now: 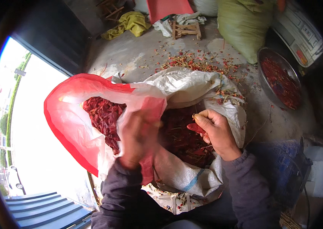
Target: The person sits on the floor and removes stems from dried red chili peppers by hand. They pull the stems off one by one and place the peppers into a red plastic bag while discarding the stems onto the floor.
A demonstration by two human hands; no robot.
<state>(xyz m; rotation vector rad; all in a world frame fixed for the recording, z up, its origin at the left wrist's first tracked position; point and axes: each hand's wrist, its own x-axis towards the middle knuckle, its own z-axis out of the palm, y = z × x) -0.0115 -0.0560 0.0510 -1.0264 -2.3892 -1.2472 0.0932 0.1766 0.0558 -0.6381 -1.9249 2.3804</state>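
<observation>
Dried red chili peppers (pixel 175 134) with stems lie inside an open white woven sack (pixel 175 171) before me. My right hand (pixel 217 131) is over the sack's right side, its thumb and fingers closed on a dried red chili pepper (pixel 195 128). My left hand (pixel 140 134), blurred, is over the edge between this sack and a red and white bag (pixel 67 114) on the left; whether it holds anything cannot be told. Deep red chili pods (pixel 104 117) show in the mouth of that bag.
Loose stems and chili bits (pixel 195 61) are scattered on the concrete floor beyond. A metal basin (pixel 278 77) of chilies stands at right, near a full green sack (pixel 244 25). A small wooden stool (pixel 186 30) and a yellow cloth or sack (pixel 134 23) lie farther back.
</observation>
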